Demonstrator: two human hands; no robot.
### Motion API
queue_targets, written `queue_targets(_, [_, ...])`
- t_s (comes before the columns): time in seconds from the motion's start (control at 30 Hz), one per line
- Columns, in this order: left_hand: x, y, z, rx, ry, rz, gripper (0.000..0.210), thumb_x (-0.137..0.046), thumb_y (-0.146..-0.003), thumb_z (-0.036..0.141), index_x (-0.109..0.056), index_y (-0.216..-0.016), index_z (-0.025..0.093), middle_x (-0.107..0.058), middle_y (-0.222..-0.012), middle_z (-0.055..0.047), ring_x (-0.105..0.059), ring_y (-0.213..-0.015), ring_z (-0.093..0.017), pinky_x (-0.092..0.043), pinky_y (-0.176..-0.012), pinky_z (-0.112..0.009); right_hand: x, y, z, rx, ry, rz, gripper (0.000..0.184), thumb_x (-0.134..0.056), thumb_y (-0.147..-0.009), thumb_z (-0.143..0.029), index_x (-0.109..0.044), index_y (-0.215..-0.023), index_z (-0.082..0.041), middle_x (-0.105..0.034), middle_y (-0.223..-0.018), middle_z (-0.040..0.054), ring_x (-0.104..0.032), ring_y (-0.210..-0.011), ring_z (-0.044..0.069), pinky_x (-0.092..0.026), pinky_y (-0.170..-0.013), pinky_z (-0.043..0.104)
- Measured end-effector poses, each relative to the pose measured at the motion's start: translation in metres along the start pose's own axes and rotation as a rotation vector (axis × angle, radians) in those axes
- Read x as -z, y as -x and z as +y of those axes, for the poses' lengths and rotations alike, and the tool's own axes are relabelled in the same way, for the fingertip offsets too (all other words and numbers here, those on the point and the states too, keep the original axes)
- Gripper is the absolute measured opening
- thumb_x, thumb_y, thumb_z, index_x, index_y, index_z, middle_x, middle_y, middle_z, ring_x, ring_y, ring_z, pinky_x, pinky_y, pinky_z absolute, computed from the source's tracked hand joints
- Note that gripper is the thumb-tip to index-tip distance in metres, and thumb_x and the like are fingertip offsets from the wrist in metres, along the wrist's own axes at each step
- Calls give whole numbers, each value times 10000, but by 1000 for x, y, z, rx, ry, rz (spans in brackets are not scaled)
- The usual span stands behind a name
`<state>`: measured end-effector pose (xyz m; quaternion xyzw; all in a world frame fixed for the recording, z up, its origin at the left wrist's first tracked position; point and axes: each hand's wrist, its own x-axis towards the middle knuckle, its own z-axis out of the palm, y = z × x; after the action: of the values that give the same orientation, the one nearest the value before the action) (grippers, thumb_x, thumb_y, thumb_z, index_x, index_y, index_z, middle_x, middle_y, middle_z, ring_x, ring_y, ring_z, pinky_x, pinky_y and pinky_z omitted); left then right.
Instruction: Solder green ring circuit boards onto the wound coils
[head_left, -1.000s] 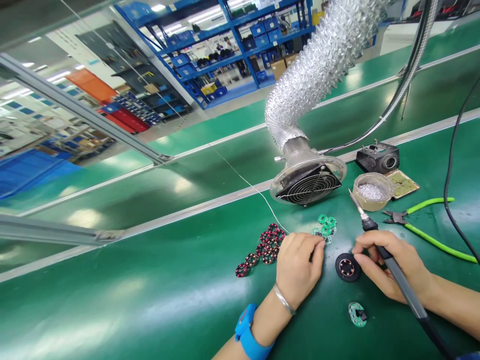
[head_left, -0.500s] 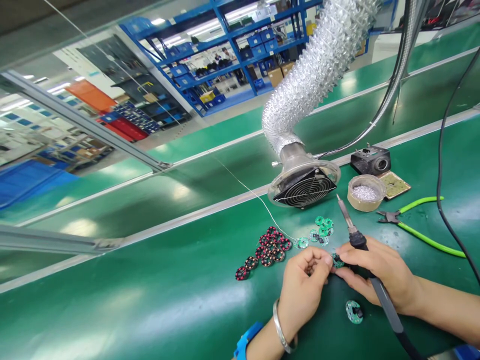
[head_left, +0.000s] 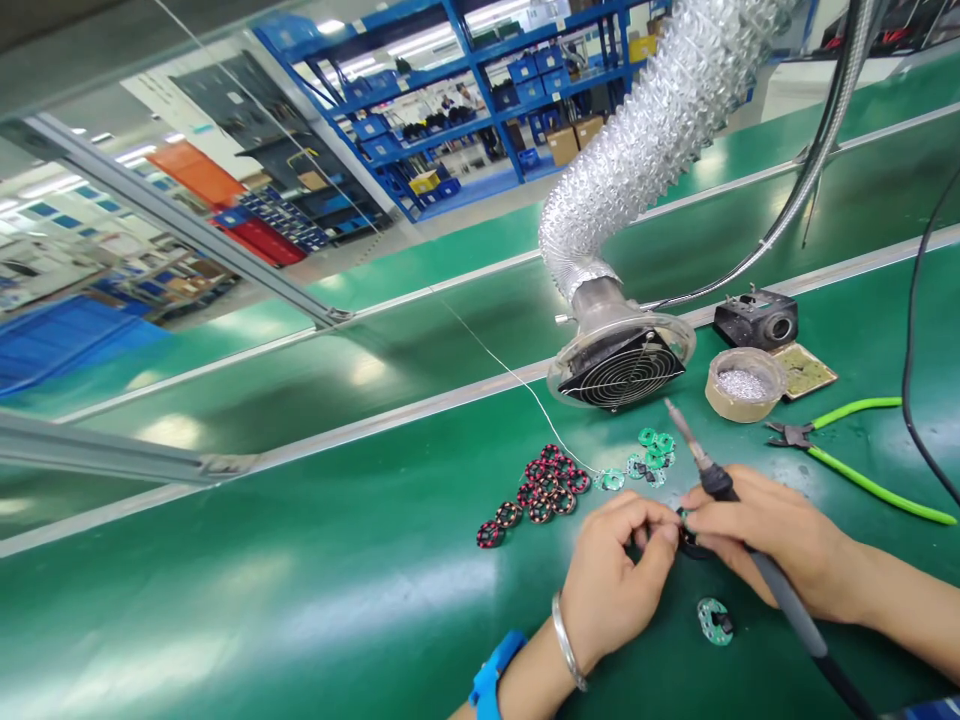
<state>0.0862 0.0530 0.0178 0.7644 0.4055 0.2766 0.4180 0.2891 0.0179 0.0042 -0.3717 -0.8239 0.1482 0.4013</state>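
My left hand [head_left: 619, 590] pinches the edge of a small round circuit board [head_left: 691, 542], its thumb and forefinger closed. Fingers of my right hand [head_left: 795, 545] meet the same board from the other side and partly hide it. A soldering iron [head_left: 784, 598] rests in my right hand, its tip pointing up and away, clear of the board. Below the hands, a single round green board [head_left: 715, 622] with a black component lies on the green bench. Beyond them lie several green boards [head_left: 654, 458] and a cluster of red-and-black wound rings [head_left: 551, 485].
A fume extractor [head_left: 626, 370] with a silver duct [head_left: 637, 150] hangs over the bench. At right are a tub of metal shavings [head_left: 742, 385], a sponge tray [head_left: 806, 370], a black iron holder [head_left: 757, 318] and green-handled cutters [head_left: 862, 470]. Thin solder wire [head_left: 525, 385] reaches the boards.
The held board has turned, so its green face shows less and its dark side shows more. The whole view has shifted slightly; both hands keep their grip.
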Motion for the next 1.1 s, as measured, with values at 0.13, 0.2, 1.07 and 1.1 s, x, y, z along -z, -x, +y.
queue_targets(0.13, [1,-5,-13,-463,-126,-45,307,-596,-762,169,-631,-1067,161,-674,-1003,-92,-597,-904,-212,-472,-810,-348,8,3,11,-58,9,85,295,-532,-888,-75,-508,-1160,-186,-660,-1072,95,-605,-978,190,-517,-842,325])
queue_targets(0.2, [-1,-7,-20,-621,-225,-64,225,-604,-807,142,-635,-1024,193,-696,-943,-57,-605,-838,-184,-473,-754,-312,8,4,11,-53,-19,52,305,-534,-890,-79,-500,-1175,-180,-656,-1084,95,-603,-984,191,-512,-846,322])
queue_targets(1.07, [0,-5,-24,-221,23,-105,67,-601,-866,161,-666,-867,178,-641,-753,-18,-551,-613,-113,-445,-566,-212,-2,7,7,-28,-6,-201,319,-463,-943,-129,-498,-1249,-210,-665,-1027,77,-615,-833,161,-504,-750,295])
queue_targets(1.1, [-1,-5,-24,-222,33,-112,68,-601,-865,159,-666,-873,177,-635,-755,-17,-542,-605,-110,-439,-560,-211,-2,7,7,-24,-8,-195,335,-468,-939,-124,-489,-1263,-208,-665,-1049,83,-615,-841,165,-507,-753,303])
